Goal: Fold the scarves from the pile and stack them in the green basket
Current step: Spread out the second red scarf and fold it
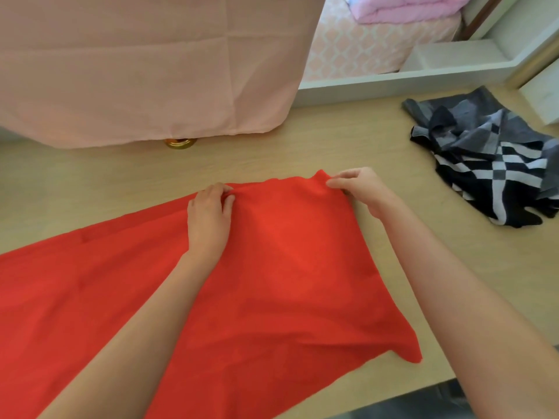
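Note:
A large red scarf [287, 267] lies spread across the wooden table [302, 146], running off the frame at the lower left. My left hand [208, 213] pinches its far edge near the middle. My right hand [360, 186] pinches the far right corner, which is lifted slightly off the table. A crumpled scarf in black, white and grey checks [496, 158] lies at the right of the table, apart from both hands. No green basket is in view.
A pink cloth [145, 65] hangs over something at the back left, with a gold round base [180, 143] showing under it. A white shelf unit [423, 74] lines the back right. The table's near edge runs along the lower right.

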`<action>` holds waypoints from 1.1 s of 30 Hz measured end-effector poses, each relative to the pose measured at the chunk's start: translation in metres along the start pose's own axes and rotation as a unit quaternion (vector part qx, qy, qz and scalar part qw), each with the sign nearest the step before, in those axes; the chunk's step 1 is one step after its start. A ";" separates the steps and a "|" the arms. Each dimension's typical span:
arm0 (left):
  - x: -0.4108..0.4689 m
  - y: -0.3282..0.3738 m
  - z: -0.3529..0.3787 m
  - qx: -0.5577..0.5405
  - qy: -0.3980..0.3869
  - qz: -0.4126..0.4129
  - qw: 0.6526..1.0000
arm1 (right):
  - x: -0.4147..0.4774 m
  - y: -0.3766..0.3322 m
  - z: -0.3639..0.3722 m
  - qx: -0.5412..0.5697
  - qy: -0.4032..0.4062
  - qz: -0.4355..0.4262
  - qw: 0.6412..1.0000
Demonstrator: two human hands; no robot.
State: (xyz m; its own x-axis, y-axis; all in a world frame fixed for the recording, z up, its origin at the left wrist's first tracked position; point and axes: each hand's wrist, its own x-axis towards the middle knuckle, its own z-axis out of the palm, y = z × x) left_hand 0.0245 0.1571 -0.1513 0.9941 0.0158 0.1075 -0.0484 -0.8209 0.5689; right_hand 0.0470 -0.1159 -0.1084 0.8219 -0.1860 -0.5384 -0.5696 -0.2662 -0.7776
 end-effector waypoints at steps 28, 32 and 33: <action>0.037 -0.010 0.007 0.067 0.042 0.065 0.995 | 0.031 0.001 0.005 0.089 0.138 -0.060 0.985; 0.039 -0.014 0.013 0.083 0.044 0.045 0.995 | 0.029 0.001 0.000 -0.065 0.101 -0.043 0.992; 0.039 -0.014 0.014 0.095 0.040 0.047 0.994 | 0.025 0.000 -0.005 -0.108 0.082 -0.026 0.990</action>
State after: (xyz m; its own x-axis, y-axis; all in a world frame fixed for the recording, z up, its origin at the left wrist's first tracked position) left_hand 0.0651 0.1609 -0.1663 0.9747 -0.0269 0.2219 -0.1141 -0.9134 0.3907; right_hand 0.0675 -0.1249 -0.1203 0.8485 -0.3130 -0.4266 -0.5288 -0.4726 -0.7050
